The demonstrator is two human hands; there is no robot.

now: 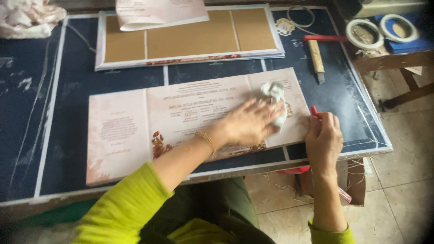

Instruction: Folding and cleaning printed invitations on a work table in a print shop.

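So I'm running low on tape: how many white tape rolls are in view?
2. One white tape roll lies at the table's far right corner; the other sits just right of it on a blue surface. More may be hidden off frame.

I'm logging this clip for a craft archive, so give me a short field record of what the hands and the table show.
setting: dark blue table with white lines, tiled floor beside it
left hand: presses a white cloth onto a pale pink printed card, folded in panels
right hand: rests at the card's right edge, closed on a red object, mostly hidden
behind: stack of brown-backed cards, wooden-handled tool
far right: two tape rolls
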